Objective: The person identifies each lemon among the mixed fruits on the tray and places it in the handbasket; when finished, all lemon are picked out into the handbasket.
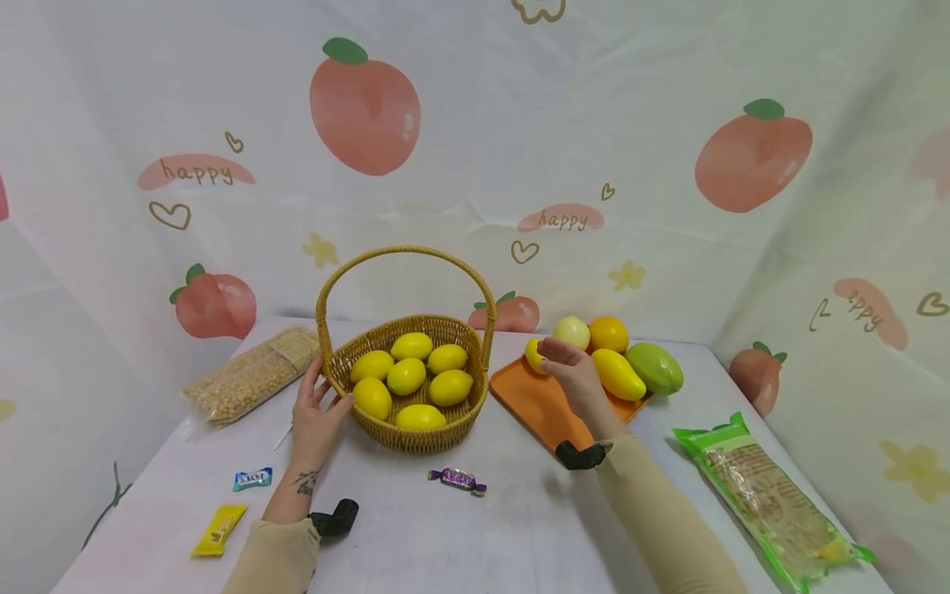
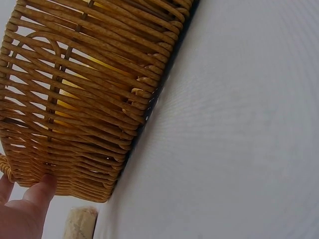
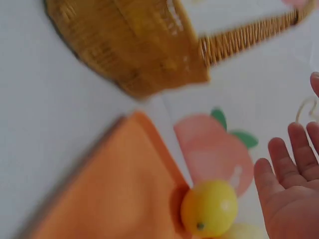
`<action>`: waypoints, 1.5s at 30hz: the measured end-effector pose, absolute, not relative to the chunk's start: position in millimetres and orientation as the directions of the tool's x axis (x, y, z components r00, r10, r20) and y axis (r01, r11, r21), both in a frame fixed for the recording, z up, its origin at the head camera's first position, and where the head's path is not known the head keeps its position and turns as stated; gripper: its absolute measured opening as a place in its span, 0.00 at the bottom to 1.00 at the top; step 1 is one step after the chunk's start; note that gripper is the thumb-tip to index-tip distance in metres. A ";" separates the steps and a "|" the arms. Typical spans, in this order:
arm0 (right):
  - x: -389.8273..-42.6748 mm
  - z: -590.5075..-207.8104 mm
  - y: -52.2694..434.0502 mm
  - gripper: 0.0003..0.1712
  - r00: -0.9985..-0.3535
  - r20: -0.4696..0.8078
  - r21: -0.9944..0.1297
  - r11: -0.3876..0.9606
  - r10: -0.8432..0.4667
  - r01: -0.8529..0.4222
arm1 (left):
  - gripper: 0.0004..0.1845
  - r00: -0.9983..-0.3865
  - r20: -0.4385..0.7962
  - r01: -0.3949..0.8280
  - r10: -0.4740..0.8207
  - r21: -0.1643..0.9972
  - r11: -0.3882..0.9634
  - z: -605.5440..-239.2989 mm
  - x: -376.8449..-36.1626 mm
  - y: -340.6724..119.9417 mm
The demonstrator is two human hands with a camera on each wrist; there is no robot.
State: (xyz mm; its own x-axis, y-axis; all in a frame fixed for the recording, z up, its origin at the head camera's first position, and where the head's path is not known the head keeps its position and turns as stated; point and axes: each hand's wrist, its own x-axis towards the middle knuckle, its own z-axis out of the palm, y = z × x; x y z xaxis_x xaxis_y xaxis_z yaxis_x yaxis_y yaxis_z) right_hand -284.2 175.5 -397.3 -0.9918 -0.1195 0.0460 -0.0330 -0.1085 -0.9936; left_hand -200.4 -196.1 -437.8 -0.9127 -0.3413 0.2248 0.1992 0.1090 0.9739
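A wicker basket (image 1: pixel 416 441) with a tall arched handle stands left of the middle, holding several lemons (image 1: pixel 406 376). My left hand (image 1: pixel 317 421) rests against its left side, fingers spread by the handle's foot. In the left wrist view, the thumb (image 2: pixel 42 191) touches the woven wall. Over the orange tray (image 1: pixel 530 404), my right hand (image 1: pixel 579 379) is raised with fingers extended and nothing in them. Partly behind it in the head view is a yellow lemon-like fruit (image 1: pixel 533 355); the right wrist view shows this fruit (image 3: pixel 209 206) on the tray, apart from the hand.
A mango (image 1: pixel 618 375), green papaya-like fruit (image 1: pixel 655 369), orange (image 1: pixel 609 334) and pale round fruit (image 1: pixel 571 332) sit around the tray's far right. Bagged goods lie left (image 1: pixel 256 375) and right (image 1: pixel 772 503). Wrapped candies (image 1: pixel 458 480) and a yellow packet (image 1: pixel 219 530) lie in front.
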 end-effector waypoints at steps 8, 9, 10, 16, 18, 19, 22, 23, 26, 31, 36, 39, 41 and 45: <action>-319.3 -407.7 176.8 0.27 -0.999 -0.006 -0.999 -0.041 0.038 0.004 | 0.42 -0.916 0.227 0.201 -0.332 0.973 0.111 -441.9 -199.4 -196.5; -323.0 -409.6 176.6 0.28 -0.998 -0.012 -1.000 -0.026 0.054 0.010 | 0.42 -0.916 0.228 0.202 -0.331 0.973 0.111 -441.9 -199.1 -196.4; -326.0 -411.2 176.3 0.28 -0.997 -0.019 -1.000 -0.018 0.068 0.018 | 0.41 -0.916 0.229 0.201 -0.331 0.973 0.116 -441.8 -198.8 -196.2; -337.2 -420.1 173.6 0.33 -0.992 -0.062 -0.995 0.064 0.111 0.070 | 0.41 -0.916 0.228 0.197 -0.331 0.972 0.125 -441.6 -198.2 -195.1; -338.3 -423.3 172.6 0.35 -0.991 -0.081 -0.989 0.118 0.106 0.094 | 0.41 -0.916 0.230 0.201 -0.329 0.972 0.119 -441.4 -198.1 -194.9; -338.9 -425.1 172.2 0.35 -0.991 -0.092 -0.984 0.144 0.101 0.106 | 0.41 -0.916 0.230 0.203 -0.329 0.972 0.116 -441.3 -198.1 -194.9; -340.1 -429.5 169.1 0.38 -0.987 -0.123 -0.972 0.187 0.103 0.141 | 0.41 -0.915 0.234 0.209 -0.328 0.972 0.110 -440.8 -198.0 -194.7; -340.3 -430.5 167.9 0.39 -0.987 -0.124 -0.968 0.204 0.103 0.143 | 0.41 -0.915 0.236 0.210 -0.328 0.971 0.112 -440.7 -198.1 -194.8; -341.3 -433.0 164.2 0.39 -0.985 -0.125 -0.962 0.229 0.117 0.149 | 0.41 -0.913 0.239 0.212 -0.331 0.970 0.117 -440.3 -198.3 -194.7; -342.7 -436.7 164.2 0.37 -0.980 -0.137 -0.949 0.266 0.144 0.172 | 0.41 -0.912 0.239 0.209 -0.333 0.970 0.126 -439.6 -198.5 -194.5; -341.9 -431.1 166.9 0.36 -0.983 -0.133 -0.943 0.289 0.123 0.164 | 0.41 -0.911 0.241 0.208 -0.334 0.969 0.132 -438.1 -198.8 -193.8; -340.5 -419.6 169.3 0.37 -0.989 -0.120 -0.950 0.279 0.088 0.140 | 0.41 -0.910 0.242 0.211 -0.336 0.969 0.126 -437.5 -199.2 -194.0; -340.2 -409.6 171.4 0.37 -0.992 -0.111 -0.960 0.252 0.068 0.124 | 0.41 -0.912 0.240 0.212 -0.334 0.970 0.116 -437.7 -199.6 -194.7; -342.5 -391.3 177.2 0.37 -0.998 -0.067 -0.980 0.186 0.005 0.067 | 0.42 -0.912 0.239 0.217 -0.334 0.971 0.101 -438.3 -200.1 -195.9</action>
State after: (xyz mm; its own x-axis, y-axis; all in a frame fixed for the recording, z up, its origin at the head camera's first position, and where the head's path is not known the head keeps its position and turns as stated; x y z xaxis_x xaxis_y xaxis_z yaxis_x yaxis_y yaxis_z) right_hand -342.5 177.2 -391.3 -0.9977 0.0054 -0.0672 0.0670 0.1864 -0.9802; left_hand -200.1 -195.9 -438.3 -0.9118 -0.3341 0.2387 0.2174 0.1006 0.9709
